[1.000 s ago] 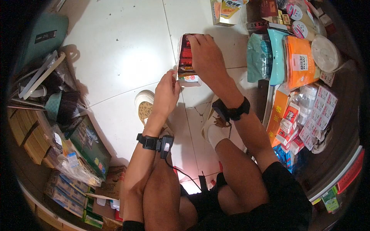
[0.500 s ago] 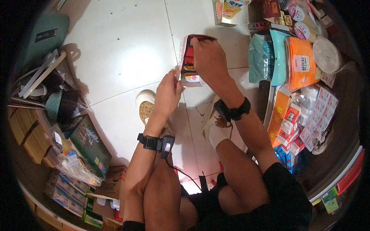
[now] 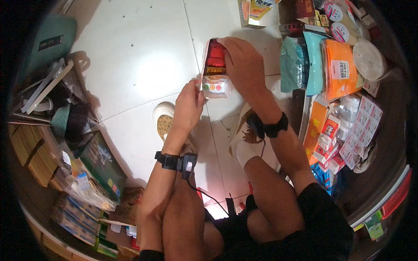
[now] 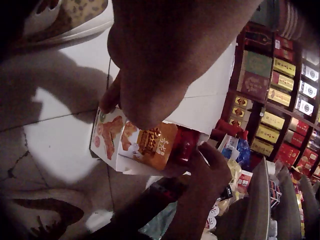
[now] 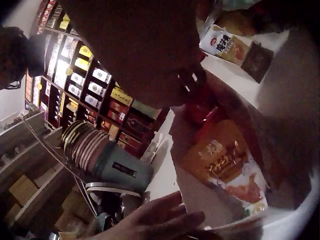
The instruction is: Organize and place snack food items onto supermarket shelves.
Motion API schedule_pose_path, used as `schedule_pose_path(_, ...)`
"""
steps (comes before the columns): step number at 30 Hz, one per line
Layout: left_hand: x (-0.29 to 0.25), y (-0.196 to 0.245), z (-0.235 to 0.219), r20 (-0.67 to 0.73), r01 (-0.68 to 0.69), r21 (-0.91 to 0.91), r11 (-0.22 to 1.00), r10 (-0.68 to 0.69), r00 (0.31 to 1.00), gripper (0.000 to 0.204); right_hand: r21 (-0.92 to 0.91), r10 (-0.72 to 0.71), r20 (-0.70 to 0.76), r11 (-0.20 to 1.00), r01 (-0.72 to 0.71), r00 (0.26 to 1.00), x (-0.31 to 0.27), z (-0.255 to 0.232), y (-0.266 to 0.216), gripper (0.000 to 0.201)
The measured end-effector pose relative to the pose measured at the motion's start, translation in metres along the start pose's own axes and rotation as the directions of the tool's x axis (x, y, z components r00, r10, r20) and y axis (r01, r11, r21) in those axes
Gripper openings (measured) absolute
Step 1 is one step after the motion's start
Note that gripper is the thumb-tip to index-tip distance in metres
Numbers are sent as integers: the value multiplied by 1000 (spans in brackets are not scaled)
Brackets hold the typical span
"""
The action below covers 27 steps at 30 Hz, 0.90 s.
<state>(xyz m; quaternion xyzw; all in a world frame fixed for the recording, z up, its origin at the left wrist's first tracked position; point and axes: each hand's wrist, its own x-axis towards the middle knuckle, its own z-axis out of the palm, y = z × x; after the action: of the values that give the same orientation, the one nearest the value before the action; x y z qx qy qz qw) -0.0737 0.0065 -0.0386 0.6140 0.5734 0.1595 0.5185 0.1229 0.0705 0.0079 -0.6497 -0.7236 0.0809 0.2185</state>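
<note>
While the left hand (image 3: 188, 104) pinches its corner, the right hand (image 3: 244, 65) grips a glossy rectangular carton (image 3: 214, 71).

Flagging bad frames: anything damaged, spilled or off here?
Nothing spilled. The white floor tile is cracked near the shoe. The red-and-orange printed carton looks intact, held tilted above the floor between the left hand and right hand.

White floor tiles (image 3: 139, 48) lie ahead, with an orange-and-white carton (image 3: 254, 11) standing at their far edge. To the right are an orange packet (image 3: 339, 71), a teal packet (image 3: 292, 65) and small red-and-white boxes (image 3: 326, 145). On the left, a dark brush (image 3: 72, 119) lies near a green box (image 3: 101, 167).
</note>
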Motion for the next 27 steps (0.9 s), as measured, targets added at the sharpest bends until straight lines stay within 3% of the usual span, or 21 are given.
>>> schedule_pose_path(3, 1, 1, 0, 3, 23, -7, 1000, -23, 1000, 37, -3, -89, -110, 996, 89, 990, -11, -10, 0, 23)
schedule_pose_path(5, 0, 2, 1, 1, 24, -11, 1000, -24, 1000, 38, 97, -9, 62, 995, 3, 998, -21, -10, 6, 22)
schedule_pose_path(6, 0, 2, 1, -1, 26, -5, 1000, -26, 1000, 38, 95, -8, 60, 995, 2, 998, -23, -6, 7, 22)
schedule_pose_path(9, 0, 1, 2, -5, 23, 0, 1000, -23, 1000, 38, -18, -45, 88, 999, 47, 995, -22, 6, 2, 25)
schedule_pose_path(11, 0, 2, 2, -12, 17, -3, 1000, -17, 1000, 37, -105, 54, 283, 994, -25, 957, -17, 9, -5, 26)
schedule_pose_path(20, 1, 3, 0, 5, 39, 9, 999, -39, 999, 36, -212, 139, 305, 974, -75, 942, -2, 16, -9, 15)
schedule_pose_path(24, -1, 1, 1, 33, 45, 3, 999, -45, 998, 37, -228, 96, 295, 973, -27, 951, 4, 9, -7, 18)
schedule_pose_path(27, -1, 2, 0, 22, 31, -4, 1000, -31, 999, 37, -266, 149, 418, 963, -36, 896, 11, 3, -7, 16)
